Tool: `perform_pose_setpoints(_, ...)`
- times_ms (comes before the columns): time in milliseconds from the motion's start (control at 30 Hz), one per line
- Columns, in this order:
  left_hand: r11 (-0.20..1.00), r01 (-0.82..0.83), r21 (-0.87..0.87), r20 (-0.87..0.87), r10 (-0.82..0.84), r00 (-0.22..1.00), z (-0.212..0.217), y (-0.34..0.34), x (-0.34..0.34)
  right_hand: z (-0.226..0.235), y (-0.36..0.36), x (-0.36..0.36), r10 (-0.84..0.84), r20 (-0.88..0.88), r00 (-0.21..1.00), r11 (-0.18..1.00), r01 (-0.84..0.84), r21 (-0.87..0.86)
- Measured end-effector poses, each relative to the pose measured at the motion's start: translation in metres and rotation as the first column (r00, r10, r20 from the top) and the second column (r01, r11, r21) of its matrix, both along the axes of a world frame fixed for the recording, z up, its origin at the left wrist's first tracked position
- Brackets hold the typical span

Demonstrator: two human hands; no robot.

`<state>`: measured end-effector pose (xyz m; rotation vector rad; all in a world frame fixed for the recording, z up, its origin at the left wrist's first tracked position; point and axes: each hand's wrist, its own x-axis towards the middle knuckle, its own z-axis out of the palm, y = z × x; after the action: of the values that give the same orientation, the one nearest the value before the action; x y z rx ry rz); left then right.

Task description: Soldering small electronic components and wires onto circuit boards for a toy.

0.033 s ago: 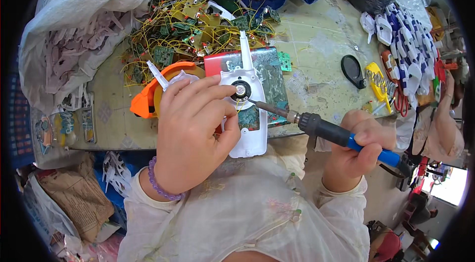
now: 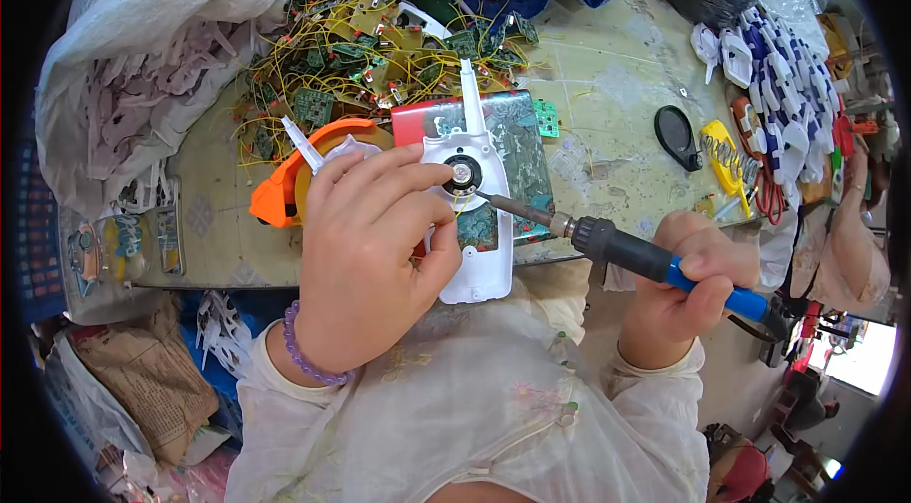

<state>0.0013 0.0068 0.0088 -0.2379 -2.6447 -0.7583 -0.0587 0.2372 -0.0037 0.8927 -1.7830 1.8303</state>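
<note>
A white plastic shell [image 2: 489,270] with a long narrow handle lies partly over the table edge. Set in it is a small round black-rimmed speaker [image 2: 462,174]. My left hand [image 2: 370,251] reaches over the shell, one fingertip pressing on the speaker. Its thumb and index finger close together beside a thin yellow wire [image 2: 458,211], partly hidden by the fingers. My right hand [image 2: 688,280] grips a soldering iron [image 2: 631,253] with a blue and black handle. The iron's tip meets the speaker's lower right rim. Under my left fingers sits another white plastic piece [image 2: 304,142].
Circuit boards with yellow wires [image 2: 370,57] are heaped at the back. An orange-rimmed round thing [image 2: 275,190] stands left; a red-and-dark flat block [image 2: 522,142] lies under the shell. Rightward are a black oval ring [image 2: 676,136], a yellow iron stand [image 2: 726,161] and stacked white-and-purple parts [image 2: 783,85].
</note>
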Motion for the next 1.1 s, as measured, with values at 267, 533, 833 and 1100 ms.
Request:
perform_pose_setpoints(267, 1.000, -0.002, -0.031, 0.000, 0.002, 1.000, 0.001, -0.001, -0.001, 0.002, -0.002, -0.003, 0.053, -0.014, 0.999, 0.998, -0.052, 0.042)
perform_pose_setpoints(533, 0.999, -0.002, -0.037, 0.001, 0.002, 1.000, 0.000, -0.001, -0.001, 0.002, -0.001, -0.004, 0.078, -0.005, 0.997, 0.995, -0.078, 0.054)
perform_pose_setpoints(833, 0.999, -0.004, -0.037, -0.005, 0.004, 1.000, 0.000, -0.001, -0.001, 0.007, -0.001, -0.006, 0.106, -0.006, 0.994, 0.990, -0.105, 0.097)
perform_pose_setpoints(1100, 1.000, 0.002, -0.030, 0.011, -0.002, 1.000, 0.000, -0.002, -0.001, 0.008, 0.007, -0.019, 0.237, -0.022, 0.971, 0.969, -0.235, 0.072)
